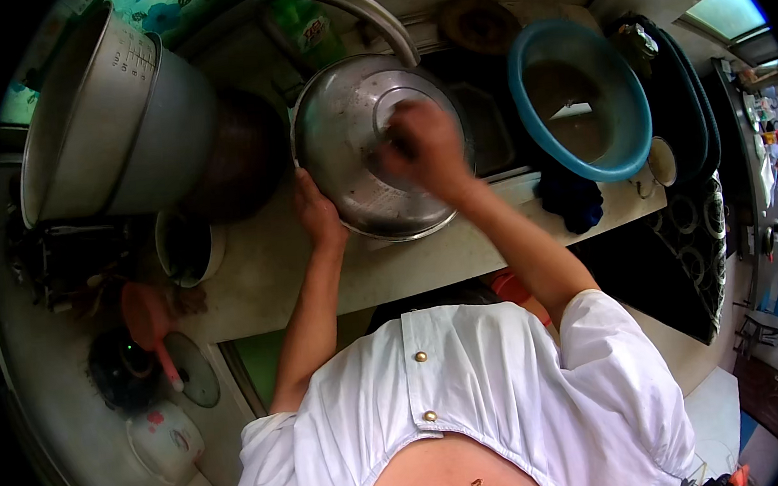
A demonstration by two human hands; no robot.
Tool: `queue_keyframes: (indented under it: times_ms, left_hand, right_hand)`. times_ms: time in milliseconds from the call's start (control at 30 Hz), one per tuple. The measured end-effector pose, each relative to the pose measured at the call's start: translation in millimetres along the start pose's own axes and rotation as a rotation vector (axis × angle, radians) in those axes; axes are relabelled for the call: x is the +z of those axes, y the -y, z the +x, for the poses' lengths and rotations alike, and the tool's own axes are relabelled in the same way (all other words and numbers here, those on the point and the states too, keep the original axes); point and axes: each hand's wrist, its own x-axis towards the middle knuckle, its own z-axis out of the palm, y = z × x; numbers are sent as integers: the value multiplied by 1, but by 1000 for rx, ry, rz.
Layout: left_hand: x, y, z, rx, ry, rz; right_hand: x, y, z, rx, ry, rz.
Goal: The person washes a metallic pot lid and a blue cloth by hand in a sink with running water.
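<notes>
A large round metal kettle point(344, 109) with a thick arched handle point(371, 11) stands at the edge of the sink on the counter. My left hand point(318, 211) rests against the lower left side of its rim, and no object shows between the fingers. Over the kettle's middle is my right hand point(422, 146), blurred, its fingers curled around something dark. What that dark thing is cannot be told, and the hand covers the centre of the metal surface.
Right of the sink stands a blue plastic basin point(635, 148) of murky water, a dark cloth point(572, 201) before it. Large metal pots point(92, 122) lean at left. A white enamel mug point(215, 253), a pink ladle point(145, 317) and a glass lid point(193, 371) lie nearer me.
</notes>
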Motion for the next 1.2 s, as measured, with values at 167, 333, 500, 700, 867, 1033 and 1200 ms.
queue_keyframes:
  times_ms: [167,333,500,700,867,1033,1200]
  left_hand:
    - [-5,-6,-1,136,110,423]
    - [-3,-15,-14,-53,142,219]
    - [-24,-10,1,282,170,512]
    - [-36,-25,10,254,261,648]
    - [-42,-15,7,92,206,613]
    - [-62,-9,4,77,190,513]
    - [-49,5,0,72,130,459]
  right_hand:
    - [28,8,27,-178,274,51]
    - [46,8,37,-114,202,-15]
    - [54,47,56,-249,509,21]
    - [47,33,82,-26,575,-191]
    - [51,16,74,20,481,-182]
    - [16,-87,37,629,253,-60]
    - [29,-89,-3,470,90,31]
